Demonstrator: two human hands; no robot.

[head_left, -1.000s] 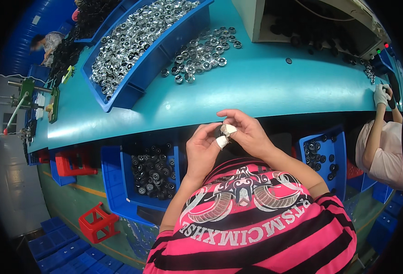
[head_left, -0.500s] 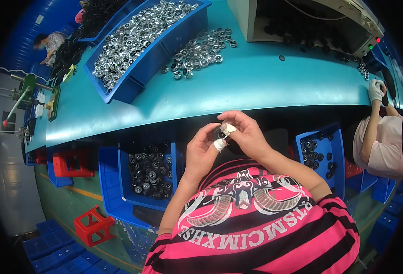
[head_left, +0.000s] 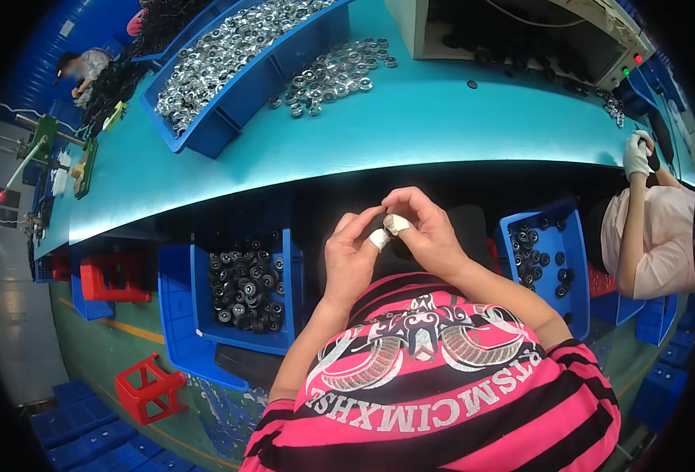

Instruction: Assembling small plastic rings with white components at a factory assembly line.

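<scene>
My left hand (head_left: 351, 256) and my right hand (head_left: 432, 236) meet in front of my chest, just off the table's near edge. White tape wraps both thumbs. Pinched between the fingertips of both hands is a small black wheel (head_left: 380, 222), mostly covered by the fingers. Below and left of my hands, a blue bin (head_left: 288, 291) holds many black wheels (head_left: 247, 285) with pale centres. Another blue bin (head_left: 580, 256) to the right has more black wheels (head_left: 527, 256) in it.
On the teal table (head_left: 410, 126) stands a long blue bin (head_left: 241, 106) heaped with shiny clear-and-silver round parts; more such parts (head_left: 328, 82) lie beside it. A beige machine (head_left: 414, 31) stands behind. A gloved co-worker (head_left: 654, 228) sits at right, another person far left. A red stool (head_left: 151, 388) is on the floor.
My fingers have closed further around the black wheel, hiding more of it; the thumbs are nearer each other. The whole view has shifted slightly, moving the table and bins up and left.
</scene>
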